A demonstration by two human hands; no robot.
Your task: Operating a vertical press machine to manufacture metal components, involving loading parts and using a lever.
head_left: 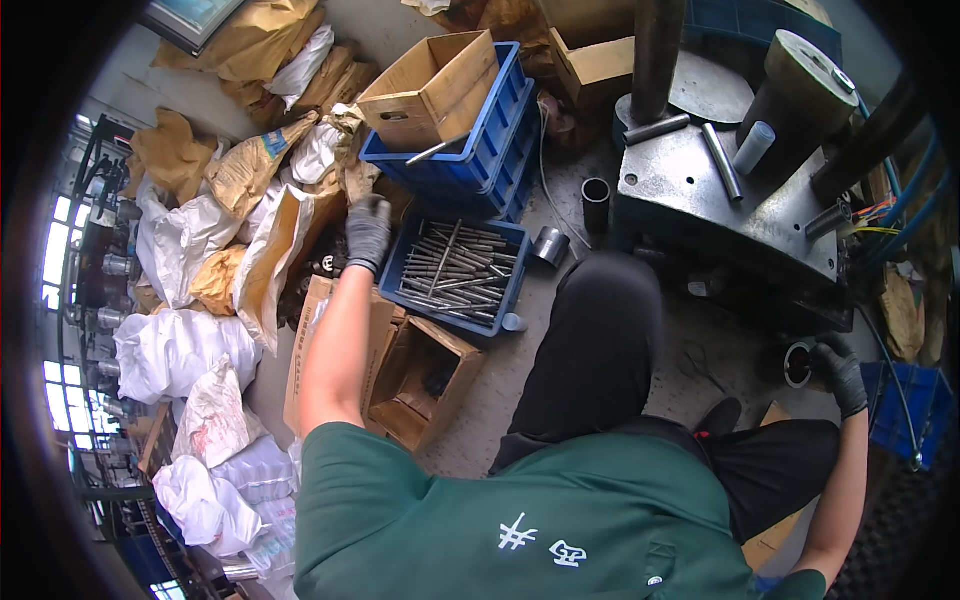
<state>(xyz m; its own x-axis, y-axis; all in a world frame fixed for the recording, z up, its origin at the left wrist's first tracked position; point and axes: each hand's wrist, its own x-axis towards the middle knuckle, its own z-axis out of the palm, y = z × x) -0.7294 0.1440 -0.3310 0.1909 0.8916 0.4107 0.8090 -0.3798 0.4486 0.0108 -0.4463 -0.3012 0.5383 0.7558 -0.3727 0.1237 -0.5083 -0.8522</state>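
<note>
Nearest, just left of the blue tray [412, 262], an open brown carton [425, 380] on the floor, dark inside, contents not clear to tell. In the tray itself, many thin grey metal rods [455, 270], lying mixed in several directions. At the tray's left rim, left hand [367, 232] in a dark glove, resting on brown paper sacks [275, 240]; fingers curled down, cannot tell if holding anything. Far right of the tray, low by the machine base, right hand [838, 372] also gloved, fingers closed around the edge of a short metal ring [798, 364]. Just right of the tray, on the floor, two short dark tube pieces [595, 200]. Behind the tray, stacked bigger blue crates [480, 160] carrying an empty-looking cardboard box [432, 88]. Right of the crates, grey steel machine plate [720, 195] with loose cylinders [722, 160] on top. Further left of the tray, white sacks [175, 350] in a heap.
</note>
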